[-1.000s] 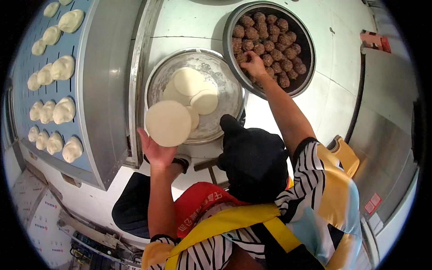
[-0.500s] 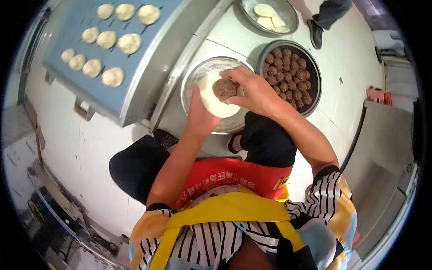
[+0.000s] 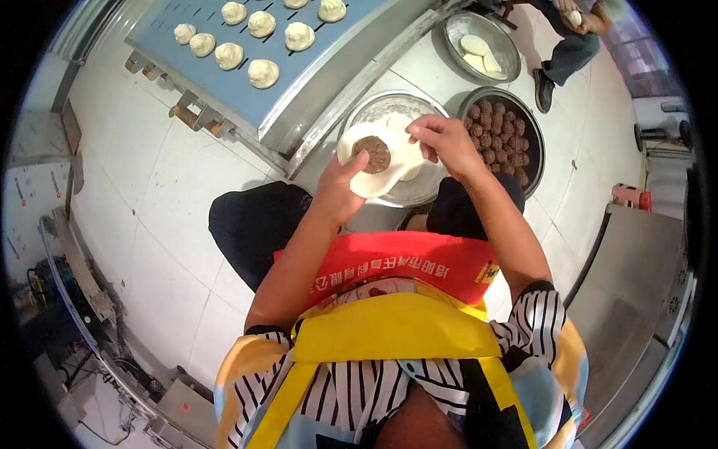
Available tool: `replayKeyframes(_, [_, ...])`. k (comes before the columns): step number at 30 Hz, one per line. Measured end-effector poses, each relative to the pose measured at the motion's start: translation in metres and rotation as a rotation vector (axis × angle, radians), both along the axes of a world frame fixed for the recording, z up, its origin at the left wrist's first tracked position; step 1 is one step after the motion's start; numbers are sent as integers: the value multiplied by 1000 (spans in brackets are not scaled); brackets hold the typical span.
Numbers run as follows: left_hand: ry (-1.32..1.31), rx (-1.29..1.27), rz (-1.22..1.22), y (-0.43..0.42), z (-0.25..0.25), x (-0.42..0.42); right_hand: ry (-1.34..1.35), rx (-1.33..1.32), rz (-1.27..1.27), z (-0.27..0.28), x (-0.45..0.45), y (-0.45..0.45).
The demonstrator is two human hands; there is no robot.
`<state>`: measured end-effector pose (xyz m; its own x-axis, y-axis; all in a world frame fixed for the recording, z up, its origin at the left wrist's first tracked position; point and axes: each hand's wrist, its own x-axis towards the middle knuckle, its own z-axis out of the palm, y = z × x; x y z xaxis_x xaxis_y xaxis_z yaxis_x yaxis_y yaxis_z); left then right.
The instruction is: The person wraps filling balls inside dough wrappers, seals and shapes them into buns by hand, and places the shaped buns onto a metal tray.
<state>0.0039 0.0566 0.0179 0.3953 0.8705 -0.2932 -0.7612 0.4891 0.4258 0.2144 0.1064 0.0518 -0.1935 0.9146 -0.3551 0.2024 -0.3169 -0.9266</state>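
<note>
My left hand [image 3: 341, 188] cups a round, flat dough wrapper [image 3: 366, 184] from below, its thumb pressed on the filling. A brown ball of filling [image 3: 374, 154] sits on the wrapper, a bit flattened. On the wrapper's right side, my right hand [image 3: 451, 147] has thumb and forefinger pinched at the edge, its other fingers curled. Below both hands is a metal bowl [image 3: 436, 112] dusted with flour, with more pale dough rounds [image 3: 410, 170] in it, partly hidden by the held wrapper.
Close on the right stands a dark round pan [image 3: 535, 150] with several filling balls [image 3: 499, 135]. Behind it, another bowl [image 3: 513, 54] holds dough rounds [image 3: 479, 54]. Shaped buns [image 3: 263, 73] sit on a blue conveyor [image 3: 217, 58] at left. Another person's hands [image 3: 583, 24] hold dough at the top right.
My right hand has let go of the filling ball and moved to the wrapper's right edge. My left thumb now presses the filling. The whole view has shifted, with the conveyor and bowls further right.
</note>
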Motion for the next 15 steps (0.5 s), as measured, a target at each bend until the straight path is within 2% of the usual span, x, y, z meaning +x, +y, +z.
replayKeyframes(2, [3,31,-36,-9,-1,-1,269,-273,36,-18,4,0])
replayKeyframes(3, [44,48,-52,-13,5,1,344,-307,66,-24,4,0])
replayKeyframes(6, [112,34,-68,-19,13,1,307,-329,120,-29,1,0])
replayKeyframes(11, [280,44,-30,-19,12,7,489,-238,71,-16,-11,-8])
replayKeyframes(15, [378,51,-104,-15,10,6,377,-158,153,-21,-11,-7])
